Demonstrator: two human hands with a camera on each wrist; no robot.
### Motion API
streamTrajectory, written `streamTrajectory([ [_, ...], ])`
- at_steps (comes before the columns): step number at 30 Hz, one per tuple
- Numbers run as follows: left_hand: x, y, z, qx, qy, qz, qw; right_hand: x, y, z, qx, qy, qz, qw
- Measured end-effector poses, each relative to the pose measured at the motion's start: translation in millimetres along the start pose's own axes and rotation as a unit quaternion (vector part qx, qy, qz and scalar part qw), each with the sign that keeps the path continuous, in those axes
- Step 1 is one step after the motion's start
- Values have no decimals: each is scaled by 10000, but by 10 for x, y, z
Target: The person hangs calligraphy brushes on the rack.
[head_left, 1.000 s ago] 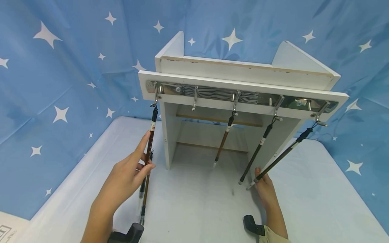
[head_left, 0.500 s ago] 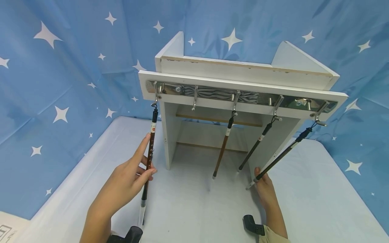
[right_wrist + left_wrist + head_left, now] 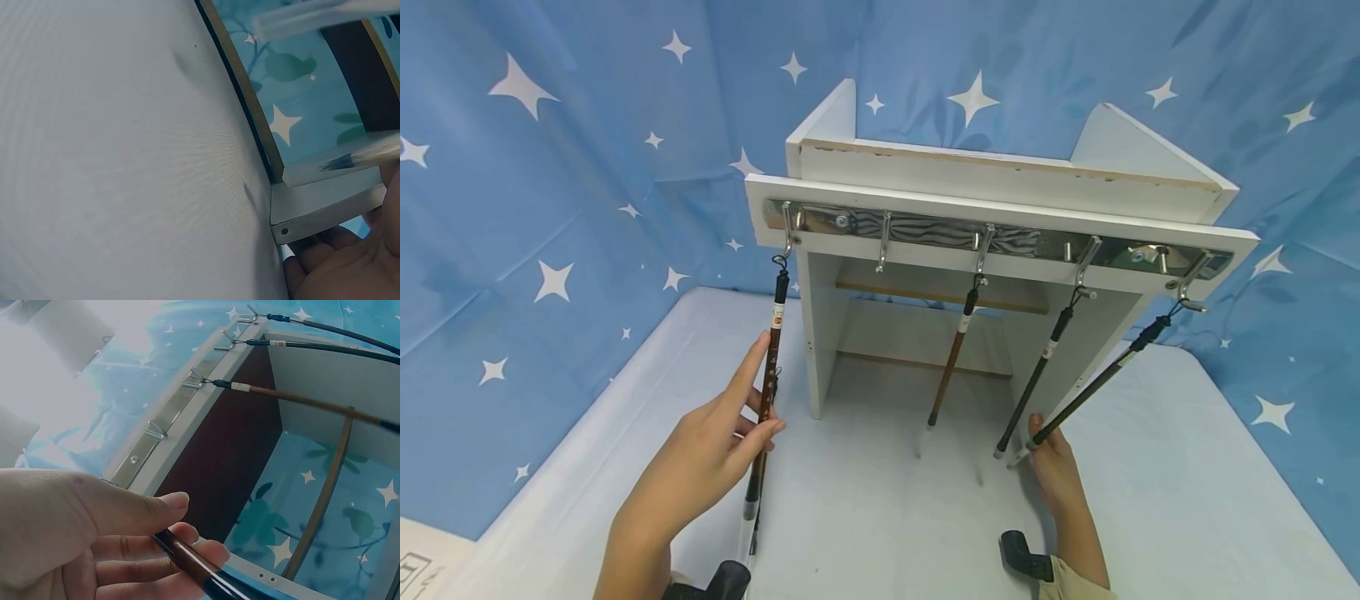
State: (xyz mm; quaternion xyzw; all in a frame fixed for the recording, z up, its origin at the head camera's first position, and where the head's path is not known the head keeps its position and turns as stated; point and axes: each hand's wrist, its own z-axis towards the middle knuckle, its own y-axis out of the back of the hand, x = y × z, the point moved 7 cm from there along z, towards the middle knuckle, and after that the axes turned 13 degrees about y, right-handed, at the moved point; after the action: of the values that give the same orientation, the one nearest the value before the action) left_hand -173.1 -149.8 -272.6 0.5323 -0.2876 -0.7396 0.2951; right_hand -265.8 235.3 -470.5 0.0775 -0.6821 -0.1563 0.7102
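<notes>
My left hand [image 3: 700, 450] pinches a brown calligraphy brush [image 3: 772, 358] between thumb and fingers, the index finger stretched along it. This brush hangs by its black loop from the leftmost hook; its clear-capped tip points down. Part of another brush [image 3: 757, 517] shows behind it. With my right hand [image 3: 1056, 479] I grip the white rack's right side panel [image 3: 328, 212] near its bottom, fingers behind it. Close by hangs a dark brush [image 3: 1105, 379] from the rightmost hook, its bristles visible through a clear cap [image 3: 337, 165]. A dark brush [image 3: 1037, 379] and a brown brush [image 3: 950, 362] hang further left.
The white rack [image 3: 1000, 179] stands on a white-covered table [image 3: 887, 517]. Its metal hook strip [image 3: 925, 233] runs along the front; the second hook [image 3: 883, 242] from the left carries no brush. A blue star-patterned curtain [image 3: 587, 167] closes off the back.
The hanging brushes in the middle have swung back and forth. The left brush's lower end has shifted slightly as my left hand moved a little down along it. My right hand has stayed put.
</notes>
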Motion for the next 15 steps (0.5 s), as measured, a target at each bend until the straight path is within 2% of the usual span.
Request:
streamTrajectory([
  [15,19,21,3,-85,-17,-8,10000,15,-24,13,-16,13,48,10000],
])
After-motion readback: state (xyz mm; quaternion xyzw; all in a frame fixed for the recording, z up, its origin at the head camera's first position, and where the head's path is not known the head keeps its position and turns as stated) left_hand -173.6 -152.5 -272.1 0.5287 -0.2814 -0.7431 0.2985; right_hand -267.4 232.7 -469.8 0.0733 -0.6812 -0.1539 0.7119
